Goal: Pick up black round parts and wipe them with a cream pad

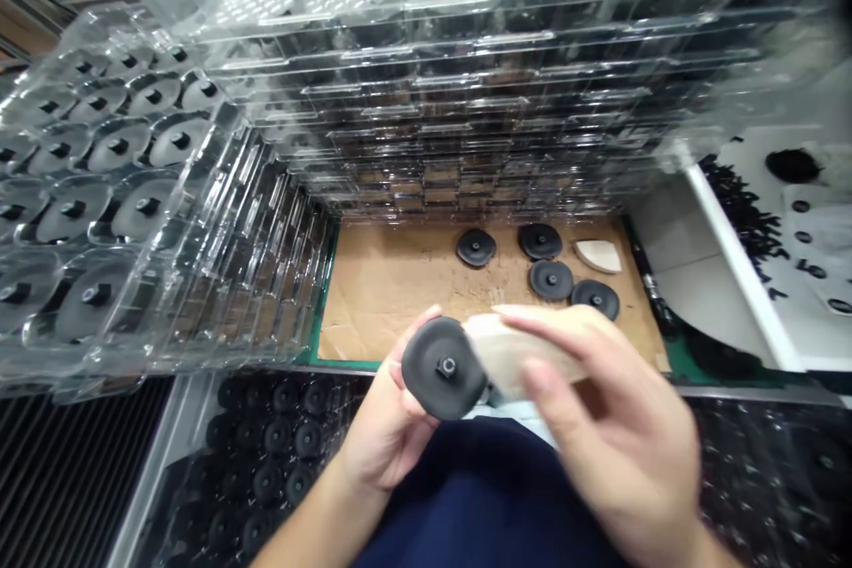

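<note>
My left hand grips a round black disc with a small hub at its middle, held just above my lap. My right hand is closed on a pale, cream-coloured pad pressed against the disc's right side; this hand is blurred by motion. Several more black discs lie loose on the brown cardboard sheet in front of me, with a white wedge-shaped piece beside them.
Tall stacks of clear plastic trays wall in the back, and more trays holding discs rise on the left. A tray of black discs sits low at my left knee. A white bin with small black parts stands on the right.
</note>
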Tool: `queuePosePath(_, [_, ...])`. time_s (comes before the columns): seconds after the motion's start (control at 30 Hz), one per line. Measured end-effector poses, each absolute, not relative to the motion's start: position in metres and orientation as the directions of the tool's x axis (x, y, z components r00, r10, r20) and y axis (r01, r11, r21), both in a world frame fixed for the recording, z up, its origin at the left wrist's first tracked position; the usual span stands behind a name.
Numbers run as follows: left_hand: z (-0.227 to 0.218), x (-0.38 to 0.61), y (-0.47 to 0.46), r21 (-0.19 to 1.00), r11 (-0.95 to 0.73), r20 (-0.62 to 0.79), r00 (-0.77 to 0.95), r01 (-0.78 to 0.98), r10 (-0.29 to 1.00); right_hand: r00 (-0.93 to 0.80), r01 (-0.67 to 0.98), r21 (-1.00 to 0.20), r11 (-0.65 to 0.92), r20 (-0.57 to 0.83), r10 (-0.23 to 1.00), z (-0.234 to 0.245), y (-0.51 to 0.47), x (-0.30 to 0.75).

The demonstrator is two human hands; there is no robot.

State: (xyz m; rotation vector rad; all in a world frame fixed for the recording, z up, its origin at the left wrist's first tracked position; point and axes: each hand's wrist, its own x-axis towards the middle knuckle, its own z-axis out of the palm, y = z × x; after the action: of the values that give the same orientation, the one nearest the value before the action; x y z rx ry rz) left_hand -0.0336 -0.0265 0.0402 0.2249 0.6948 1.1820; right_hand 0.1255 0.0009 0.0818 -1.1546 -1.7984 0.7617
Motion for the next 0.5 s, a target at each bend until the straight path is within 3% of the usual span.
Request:
queuePosePath(0.07, [0.04,-0.037,-0.03,0.533,0.401,-0.424,0.175,-0.744,0.889,-0.344,0.367,-0.738,0.567,0.459,0.819,0.091,0.002,0.111])
queuePosePath(0.2, [0.04,-0.038,-0.03,0.581,0.423,-0.517,0.087,-0.696,0.852,-0.596,0.332,-0.757,0.563,0.294,0.747,0.092,0.006,0.098])
queuePosePath(0.23, [0.041,-0.036,-0.029,0.583,0.44,-0.533,0.087,-0.684,0.842,-0.591,0.365,-0.741,0.563,0.282,0.755,0.09,0.008,0.096])
queuePosePath(0.33, [0.044,-0.03,-0.025,0.568,0.491,-0.558,0.129,-0.66,0.82,-0.439,0.465,-0.641,0.611,0.432,0.788,0.089,0.013,0.094])
queuePosePath(0.4, [0.045,-0.03,-0.023,0.56,0.492,-0.533,0.165,-0.667,0.83,-0.451,0.396,-0.655,0.643,0.472,0.758,0.091,0.012,0.098])
queuePosePath(0.5, [0.044,-0.035,-0.023,0.554,0.458,-0.445,0.217,-0.695,0.869,-0.586,0.28,-0.742,0.609,0.37,0.72,0.093,0.004,0.116])
